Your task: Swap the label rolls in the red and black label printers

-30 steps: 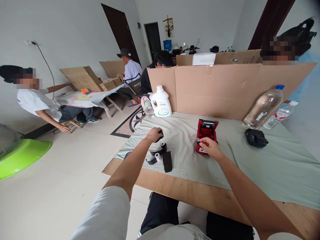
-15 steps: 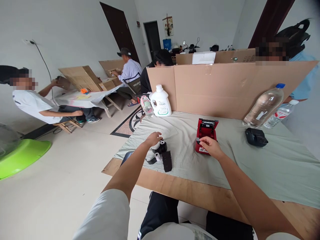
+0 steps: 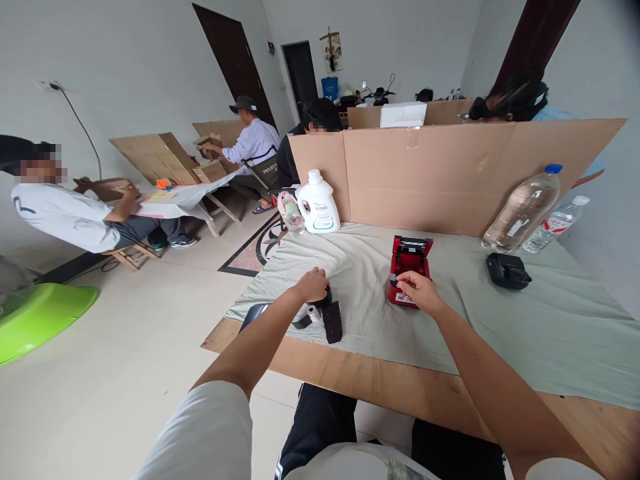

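Observation:
A small red printer (image 3: 406, 297) sits on the cloth with its lid raised toward the back. My right hand (image 3: 419, 290) is at its front left, thumb and fingers pinched on its edge by a grey tab. My left hand (image 3: 313, 285) is over a cluster of paper rolls, fingers curled down; what they grip is hidden beneath them. Partly covered by that hand is a dark roll (image 3: 327, 297). Closer to me are a small white paper roll (image 3: 313, 313) with a black strip and a flat black piece (image 3: 332, 323).
A cardboard screen (image 3: 425, 177) spans the table's back. Before it stand a white detergent jug (image 3: 319, 205), a pink-topped bottle (image 3: 292, 217) and two clear bottles, one being a large blue-capped bottle (image 3: 523, 210). A black device (image 3: 509, 271) lies to the right. Other people sit around.
My left hand has lowered onto the rolls and its fingers have curled in, covering the white one behind. My right hand stays at the printer's edge. The view has shifted slightly.

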`<state>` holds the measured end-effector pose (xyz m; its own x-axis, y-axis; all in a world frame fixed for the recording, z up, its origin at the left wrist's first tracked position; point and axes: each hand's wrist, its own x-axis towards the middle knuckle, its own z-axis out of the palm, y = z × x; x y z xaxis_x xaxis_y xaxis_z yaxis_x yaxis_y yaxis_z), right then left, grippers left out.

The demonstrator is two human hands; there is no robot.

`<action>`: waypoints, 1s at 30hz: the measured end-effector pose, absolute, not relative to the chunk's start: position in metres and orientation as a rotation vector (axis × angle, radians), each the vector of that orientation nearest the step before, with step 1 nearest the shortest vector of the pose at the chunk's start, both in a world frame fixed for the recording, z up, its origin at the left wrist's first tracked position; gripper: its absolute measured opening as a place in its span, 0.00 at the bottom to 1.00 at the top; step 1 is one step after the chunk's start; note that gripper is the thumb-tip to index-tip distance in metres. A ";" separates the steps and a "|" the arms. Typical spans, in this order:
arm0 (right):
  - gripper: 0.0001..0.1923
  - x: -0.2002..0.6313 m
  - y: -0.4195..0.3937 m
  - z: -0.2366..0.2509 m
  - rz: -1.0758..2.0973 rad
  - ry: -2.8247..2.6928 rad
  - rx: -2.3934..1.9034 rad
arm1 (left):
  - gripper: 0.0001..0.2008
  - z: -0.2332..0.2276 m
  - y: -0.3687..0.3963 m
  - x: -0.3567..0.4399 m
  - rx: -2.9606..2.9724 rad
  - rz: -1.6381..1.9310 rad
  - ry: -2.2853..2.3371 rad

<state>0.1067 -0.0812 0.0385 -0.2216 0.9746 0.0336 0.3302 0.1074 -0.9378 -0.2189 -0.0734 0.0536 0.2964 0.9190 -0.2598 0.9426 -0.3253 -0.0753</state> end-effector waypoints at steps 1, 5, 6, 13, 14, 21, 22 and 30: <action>0.14 0.107 -0.081 0.039 1.131 -1.659 -1.294 | 0.19 0.052 -0.074 -0.220 2.448 -0.376 1.752; 0.13 0.107 -0.082 0.039 1.144 -1.638 -1.291 | 0.19 0.052 -0.073 -0.225 2.473 -0.315 1.721; 0.13 0.108 -0.081 0.039 1.147 -1.630 -1.288 | 0.17 0.055 -0.073 -0.226 2.483 -0.290 1.711; 0.15 0.096 -0.088 0.040 1.224 -1.452 -1.204 | 0.17 0.113 -0.090 -0.205 2.525 0.387 1.507; 0.16 0.092 -0.092 0.042 1.236 -1.402 -1.165 | 0.17 0.120 -0.095 -0.195 2.510 0.481 1.418; 0.24 0.076 -0.120 0.054 1.575 -1.129 -1.025 | 0.13 0.105 -0.113 -0.111 2.387 0.828 0.827; 0.23 0.079 -0.123 0.054 1.603 -1.096 -1.048 | 0.12 0.097 -0.112 -0.101 2.339 0.857 0.815; 0.22 0.115 -0.119 0.039 1.491 -0.979 -1.105 | 0.13 0.053 -0.086 -0.055 1.665 0.929 0.849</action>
